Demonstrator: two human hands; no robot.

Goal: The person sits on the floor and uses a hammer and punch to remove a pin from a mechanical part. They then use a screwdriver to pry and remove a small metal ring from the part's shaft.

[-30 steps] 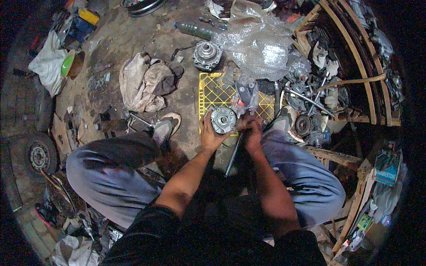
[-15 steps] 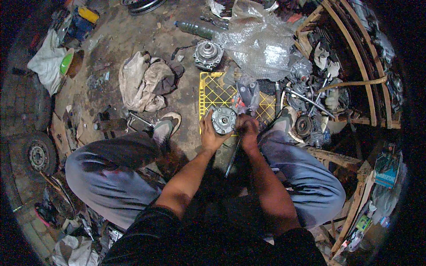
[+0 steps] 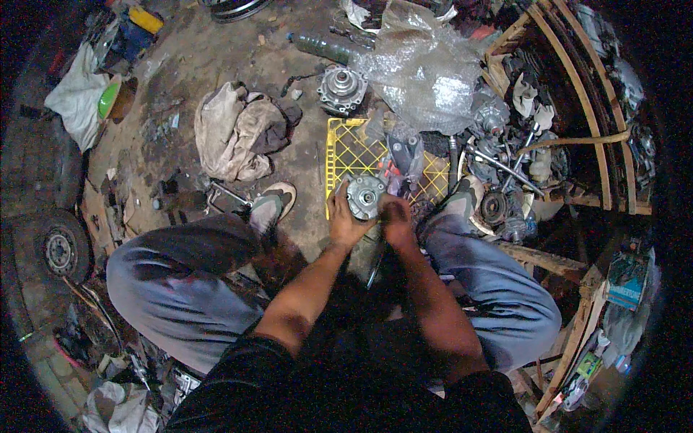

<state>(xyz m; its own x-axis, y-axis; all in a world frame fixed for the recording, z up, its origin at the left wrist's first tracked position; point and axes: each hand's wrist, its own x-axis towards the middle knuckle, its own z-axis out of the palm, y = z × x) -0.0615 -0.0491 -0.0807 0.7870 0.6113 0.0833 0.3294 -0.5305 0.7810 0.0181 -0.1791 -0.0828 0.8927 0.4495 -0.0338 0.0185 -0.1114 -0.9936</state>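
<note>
Far left of the grip stands a black rubber tyre on a grey steel wheel; no lettering can be made out on it. Nearer, left of the grip and a little beyond it, lies a crumpled beige cloth. A yellow plastic lattice crate spreads beneath and beyond the grip, and past its far edge sits a silver metal housing with a raised round hub.

The left hand is closed around the left side of a round silver metal part with a central hub, fingers up along the rim and thumb along the near edge. The part lies directly between the hands, broad face upward; its round face shows no long axis. A thin dark metal rod slants on the near side of the grip, between the forearms. The right hand is at the part's right rim, about as near as the left; its fingertips are in shadow, so whether they clamp anything cannot be told.

Far right of the grip, toward the wearer, a blue printed box carries pale lettering; no writing is discernible on the held part.
</note>
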